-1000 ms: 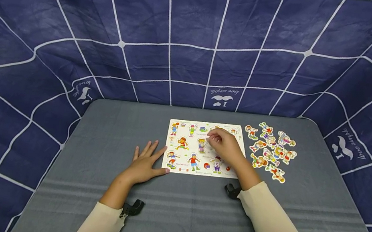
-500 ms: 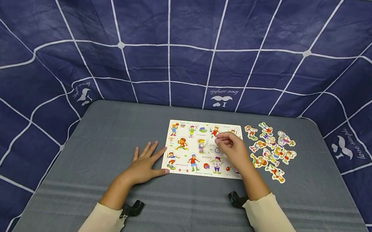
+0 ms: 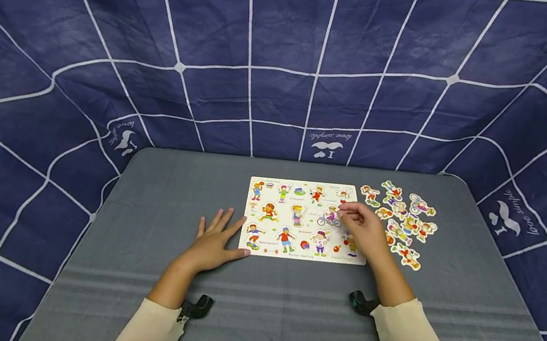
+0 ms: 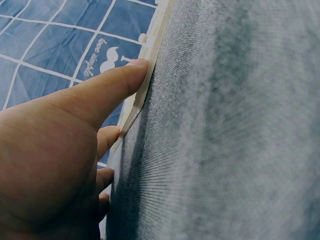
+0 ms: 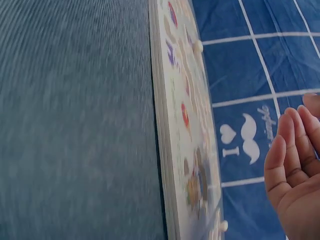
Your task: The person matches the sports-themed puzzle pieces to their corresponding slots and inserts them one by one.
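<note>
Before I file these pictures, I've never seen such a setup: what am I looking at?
There is no machine at work here, only a person's left hand and right hand, both bare. The wide picture comes from a camera worn on the head; the two close ones come from the black wrist cameras. On the grey table lies a pale board bearing sports figures, with loose cut-out figures to its right. The left hand's fingers are spread, its thumb touching the board's edge. The right hand is at the board's right side, fingertips beside the cyclist figure; whether they pinch anything, I cannot tell.
</note>
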Motion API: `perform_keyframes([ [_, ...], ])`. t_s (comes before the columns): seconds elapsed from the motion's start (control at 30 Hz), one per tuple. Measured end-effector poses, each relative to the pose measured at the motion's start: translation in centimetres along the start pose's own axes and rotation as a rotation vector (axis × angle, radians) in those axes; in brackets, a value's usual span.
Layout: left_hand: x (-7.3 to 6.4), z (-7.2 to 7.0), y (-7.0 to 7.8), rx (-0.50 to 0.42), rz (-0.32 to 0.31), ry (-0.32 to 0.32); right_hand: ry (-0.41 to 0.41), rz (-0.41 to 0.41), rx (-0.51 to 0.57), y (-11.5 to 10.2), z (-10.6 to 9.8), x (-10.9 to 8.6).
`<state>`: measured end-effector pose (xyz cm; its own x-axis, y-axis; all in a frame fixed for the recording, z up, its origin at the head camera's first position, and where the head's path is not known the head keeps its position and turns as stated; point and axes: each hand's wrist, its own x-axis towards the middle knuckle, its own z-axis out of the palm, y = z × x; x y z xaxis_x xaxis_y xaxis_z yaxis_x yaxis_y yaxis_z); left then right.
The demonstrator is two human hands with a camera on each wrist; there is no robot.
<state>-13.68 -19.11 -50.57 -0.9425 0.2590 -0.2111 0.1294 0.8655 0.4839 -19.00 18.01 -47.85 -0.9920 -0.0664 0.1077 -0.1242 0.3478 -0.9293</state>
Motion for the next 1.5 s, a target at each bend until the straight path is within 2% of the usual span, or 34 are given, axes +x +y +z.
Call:
perform_keyframes([
  [0.37,0.0,0.1,-0.1,-0.003,0.010,0.016,0.082,0.038,-0.070,1.0,-2.4,-1.1],
  [0.87,0.1,0.0,-0.2,0.009,0.001,-0.007,0.142,0.024,-0.038,3.0,-5.2,-1.9],
  [0.97,0.0,0.0,-0.2,0.007,0.001,-0.003,0.145,0.045,-0.047,3.2,-5.7,-2.1],
  [1.1,0.0,0.0,-0.2,0.006,0.003,0.003,0.144,0.058,-0.104,3.2,-6.3,-2.5],
  [1.17,0.0,0.0,-0.2,0.002,0.005,0.007,0.136,0.054,-0.132,2.3,-6.4,-2.8],
  [1.33,0.0,0.1,-0.3,0.000,0.002,0.006,0.118,0.068,-0.216,2.9,-6.9,-2.9],
  [1.4,0.0,0.1,-0.2,-0.002,0.002,0.005,0.114,0.087,-0.256,3.9,-7.2,-2.8],
  [1.5,-0.1,0.1,-0.2,0.004,-0.001,0.004,0.096,0.112,-0.302,3.6,-7.2,-2.8],
])
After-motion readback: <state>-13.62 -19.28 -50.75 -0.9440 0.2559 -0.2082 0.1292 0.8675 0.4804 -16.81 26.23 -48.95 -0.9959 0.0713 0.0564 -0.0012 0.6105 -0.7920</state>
